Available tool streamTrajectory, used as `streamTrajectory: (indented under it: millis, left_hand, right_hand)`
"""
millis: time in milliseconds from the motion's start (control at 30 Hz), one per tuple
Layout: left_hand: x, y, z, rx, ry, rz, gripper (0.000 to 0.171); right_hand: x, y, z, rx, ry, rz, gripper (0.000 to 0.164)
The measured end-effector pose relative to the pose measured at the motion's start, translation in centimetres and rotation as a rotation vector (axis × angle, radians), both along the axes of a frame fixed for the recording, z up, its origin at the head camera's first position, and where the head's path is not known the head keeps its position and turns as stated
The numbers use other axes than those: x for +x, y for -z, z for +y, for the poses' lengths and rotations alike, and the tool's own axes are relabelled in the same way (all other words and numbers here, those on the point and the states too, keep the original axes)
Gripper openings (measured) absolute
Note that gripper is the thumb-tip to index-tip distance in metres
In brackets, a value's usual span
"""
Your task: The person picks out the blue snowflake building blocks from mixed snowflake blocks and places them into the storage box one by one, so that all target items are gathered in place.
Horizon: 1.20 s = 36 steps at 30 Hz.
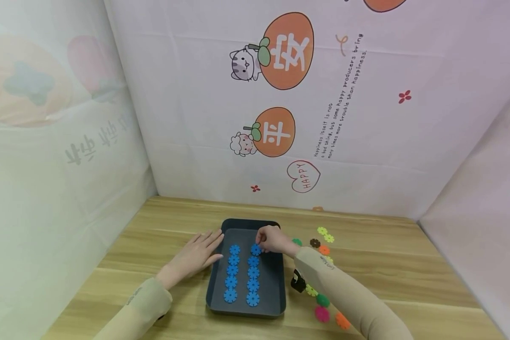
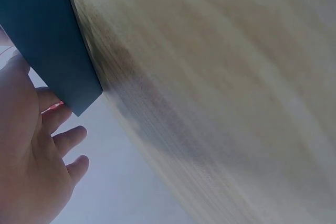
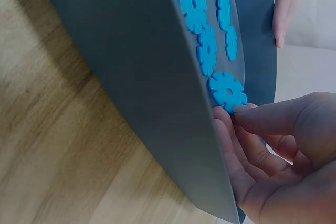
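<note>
A dark grey tray (image 1: 267,309) on the table holds two columns of blue notched plastic discs (image 1: 231,270), the kind that slot together. My right hand (image 1: 274,240) reaches over the tray's right side and pinches the blue disc at the far end of the right column (image 1: 255,250). In the right wrist view, thumb and fingertips grip the edge of that disc (image 3: 228,92), which is tilted slightly beside the one before it. My left hand (image 1: 194,255) rests with its fingers extended against the tray's left rim; the left wrist view shows it beside the tray wall (image 2: 47,35).
Right of the tray, partly under my right forearm, lie loose discs: yellow (image 1: 322,230), brown (image 1: 315,243), orange (image 1: 342,321), pink (image 1: 322,314) and green (image 1: 322,300). A small black object (image 1: 298,282) sits near the tray's right wall. Printed cloth (image 1: 195,118) hangs behind the wooden table (image 1: 123,264).
</note>
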<state>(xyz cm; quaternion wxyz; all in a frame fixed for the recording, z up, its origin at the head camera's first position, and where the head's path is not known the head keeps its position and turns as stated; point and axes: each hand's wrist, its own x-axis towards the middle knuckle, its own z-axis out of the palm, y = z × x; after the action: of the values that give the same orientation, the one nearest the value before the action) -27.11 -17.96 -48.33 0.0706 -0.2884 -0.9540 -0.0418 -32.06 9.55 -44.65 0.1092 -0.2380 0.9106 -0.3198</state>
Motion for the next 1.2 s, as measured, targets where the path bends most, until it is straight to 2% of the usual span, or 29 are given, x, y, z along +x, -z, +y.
streamTrajectory:
  millis: [300, 967, 1200]
  left_hand:
    - [0.02, -0.09, 0.07, 0.008, -0.008, -0.008, 0.062]
    - [0.17, -0.08, 0.14, 0.002, -0.013, -0.007, 0.062]
    - [0.13, -0.09, 0.06, 0.010, -0.006, -0.004, 0.062]
  right_hand:
    - [0.20, -0.43, -0.25, 0.004, 0.010, -0.008, 0.006]
    - [-0.05, -0.10, -0.50, 0.066, 0.015, 0.032, 0.008]
    - [0.07, -0.38, -0.46, 0.048, 0.020, 0.015, 0.005]
